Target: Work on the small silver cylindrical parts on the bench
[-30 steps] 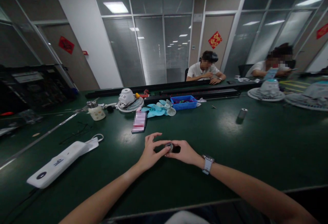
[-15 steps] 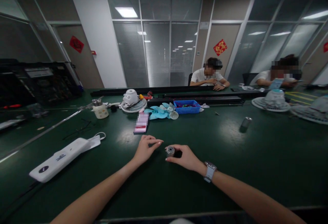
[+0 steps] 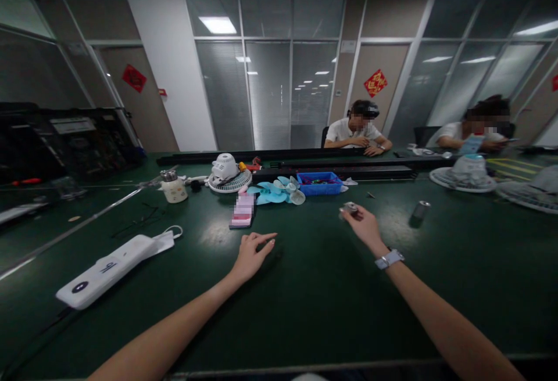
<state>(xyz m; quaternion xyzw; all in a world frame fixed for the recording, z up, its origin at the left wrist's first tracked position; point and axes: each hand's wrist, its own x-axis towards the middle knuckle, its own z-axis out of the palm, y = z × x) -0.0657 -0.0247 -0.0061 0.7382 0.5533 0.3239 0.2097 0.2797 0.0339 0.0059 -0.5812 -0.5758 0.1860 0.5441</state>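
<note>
My right hand [image 3: 364, 227], with a watch on its wrist, is closed around a small silvery metal cylinder [image 3: 350, 208] over the right middle of the green table. Its fingers hide part of the cylinder. A similar metal cylinder [image 3: 420, 211] stands farther right, apart from that hand. My left hand [image 3: 253, 255] holds nothing. Its index finger and thumb stretch forward with a gap between them, and a phone [image 3: 242, 211] lies just beyond it.
Blue fan blades [image 3: 279, 190] lie behind the phone, beside a blue bin [image 3: 319, 183] of small parts. At the left are a white device [image 3: 107, 273] and a cream jar [image 3: 174, 188]. White fan parts [image 3: 226, 173] sit farther back. Two people sit across the table.
My right hand has carried the metal cylinder forward and to the right, away from my left hand. The left hand's thumb and index finger have spread slightly apart.
</note>
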